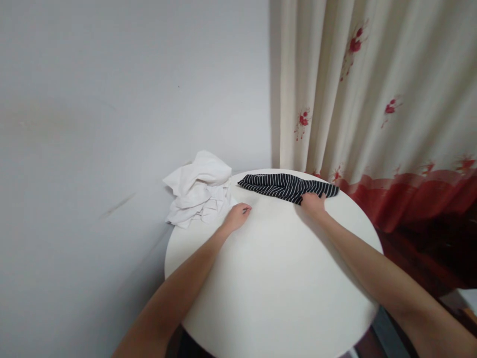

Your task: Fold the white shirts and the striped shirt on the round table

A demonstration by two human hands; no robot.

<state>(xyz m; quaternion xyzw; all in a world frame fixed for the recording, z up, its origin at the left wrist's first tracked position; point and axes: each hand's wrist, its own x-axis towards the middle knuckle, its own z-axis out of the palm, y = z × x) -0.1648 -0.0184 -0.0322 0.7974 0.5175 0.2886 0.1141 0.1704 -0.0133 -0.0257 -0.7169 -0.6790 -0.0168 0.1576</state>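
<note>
At the far side of the round white table [257, 278], a black-and-white striped cloth [268, 185] lies loosely bunched in a long strip. My right hand [313, 203] is closed on the near edge of this cloth, towards its right end. My left hand [237, 217] rests low over the tabletop with its fingers curled. A small dark spot shows at those fingers; what it is, I cannot make out. Just beside that hand, a crumpled white cloth [201, 186] is heaped at the table's far left edge, partly against the wall.
A pale wall [130, 89] borders the table on the left and back. Behind it on the right hangs a cream curtain [331, 99] with red flowers and a red lower band. Dark floor shows at the right, with a pale object [467, 298] at the frame's edge.
</note>
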